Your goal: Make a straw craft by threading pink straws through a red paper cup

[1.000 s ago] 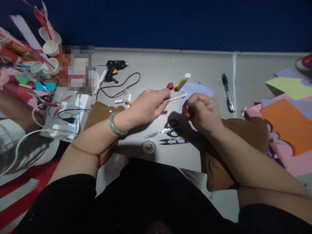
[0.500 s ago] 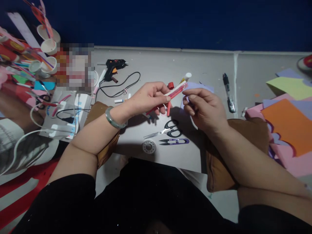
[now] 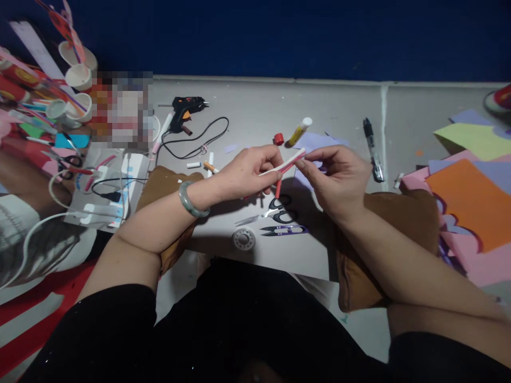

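My left hand (image 3: 249, 169), with a jade-green bangle at its wrist, is closed round thin red and white strips (image 3: 291, 160), whose material I cannot make out. They slant up to the right, and one red piece (image 3: 278, 188) points down below the fingers. My right hand (image 3: 339, 178) pinches the strips' far end between thumb and forefinger. Under the hands lie black-handled scissors (image 3: 282, 210), purple thread snips (image 3: 285, 230) and a white round spool (image 3: 244, 240). Just beyond the fingers are a glue stick (image 3: 300, 132) and its red cap (image 3: 278, 139).
A black glue gun (image 3: 186, 111) with a looped cord lies back left, near a white power strip (image 3: 130, 183). A pen (image 3: 373, 150) and coloured paper sheets (image 3: 471, 202) lie to the right. Brown cushions (image 3: 399, 234) sit under both forearms. At far left, paper cups (image 3: 79, 77) crowd the table.
My right hand has moved in to the left, and its fingertips now meet the strips' end. The strips have tipped lower, uncovering more of the glue stick.
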`<state>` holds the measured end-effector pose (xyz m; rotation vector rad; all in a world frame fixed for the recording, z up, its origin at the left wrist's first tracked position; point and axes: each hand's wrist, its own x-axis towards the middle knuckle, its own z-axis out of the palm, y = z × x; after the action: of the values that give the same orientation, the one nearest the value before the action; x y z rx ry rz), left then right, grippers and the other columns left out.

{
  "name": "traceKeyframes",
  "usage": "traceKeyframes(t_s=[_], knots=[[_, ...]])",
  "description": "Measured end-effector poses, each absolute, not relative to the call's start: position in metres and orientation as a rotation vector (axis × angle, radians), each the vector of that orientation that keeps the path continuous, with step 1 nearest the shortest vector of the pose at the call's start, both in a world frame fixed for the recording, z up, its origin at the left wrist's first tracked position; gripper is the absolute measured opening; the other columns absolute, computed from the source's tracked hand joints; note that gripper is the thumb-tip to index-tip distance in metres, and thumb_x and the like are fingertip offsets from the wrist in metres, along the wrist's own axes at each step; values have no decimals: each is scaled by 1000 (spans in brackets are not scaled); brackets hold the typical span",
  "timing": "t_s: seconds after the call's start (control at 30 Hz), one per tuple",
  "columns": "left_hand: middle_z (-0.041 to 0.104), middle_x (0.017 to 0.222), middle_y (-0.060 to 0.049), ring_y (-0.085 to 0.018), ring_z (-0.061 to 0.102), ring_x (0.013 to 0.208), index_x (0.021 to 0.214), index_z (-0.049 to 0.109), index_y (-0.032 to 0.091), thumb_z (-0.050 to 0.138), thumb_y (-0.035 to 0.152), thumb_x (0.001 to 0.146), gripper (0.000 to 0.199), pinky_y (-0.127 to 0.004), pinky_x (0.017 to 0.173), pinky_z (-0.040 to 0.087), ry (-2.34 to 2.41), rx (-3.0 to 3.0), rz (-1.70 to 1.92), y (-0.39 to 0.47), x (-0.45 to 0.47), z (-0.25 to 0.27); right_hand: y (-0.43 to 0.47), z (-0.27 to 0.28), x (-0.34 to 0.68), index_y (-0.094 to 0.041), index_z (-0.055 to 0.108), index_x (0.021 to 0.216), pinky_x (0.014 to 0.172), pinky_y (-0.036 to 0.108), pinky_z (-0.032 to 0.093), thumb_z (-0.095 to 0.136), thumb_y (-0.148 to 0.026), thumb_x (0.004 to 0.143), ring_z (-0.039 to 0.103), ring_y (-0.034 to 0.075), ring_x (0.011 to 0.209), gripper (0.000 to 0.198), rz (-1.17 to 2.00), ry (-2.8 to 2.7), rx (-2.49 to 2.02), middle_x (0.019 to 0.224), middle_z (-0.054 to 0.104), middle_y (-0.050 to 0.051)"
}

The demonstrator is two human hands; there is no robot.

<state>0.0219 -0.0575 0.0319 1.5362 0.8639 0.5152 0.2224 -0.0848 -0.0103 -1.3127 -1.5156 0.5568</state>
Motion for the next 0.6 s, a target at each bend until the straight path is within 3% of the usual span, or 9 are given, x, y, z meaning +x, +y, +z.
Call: traceKeyframes(t_s=[0.2,0.43,0.6], knots=[[64,58,2,-10,61,48,82,50,20,56,16,90,11,-19,45,41,853,1709,516,-56,20,28,-85,-10,224,-21,64,84,58,28,44,68,-42,91,50,12,58,22,489,-1644,-1320,72,63,0],[66,60,-2,-12,62,47,84,50,19,55,17,91,9,-18,41,38,786,1569,328,-47,13,34,-80,4,232,-20,61,76,52,26,34,68,-32,84,40,10,54,16,843,-1704,-1382,61,52,-4],[64,58,-1,-8,58,45,81,55,16,69,17,85,14,-16,41,37,630,1492,145,-40,2,42,-85,23,245,-19,60,72,56,27,36,65,-20,78,43,9,56,8,803,-1699,-1451,63,54,-3]])
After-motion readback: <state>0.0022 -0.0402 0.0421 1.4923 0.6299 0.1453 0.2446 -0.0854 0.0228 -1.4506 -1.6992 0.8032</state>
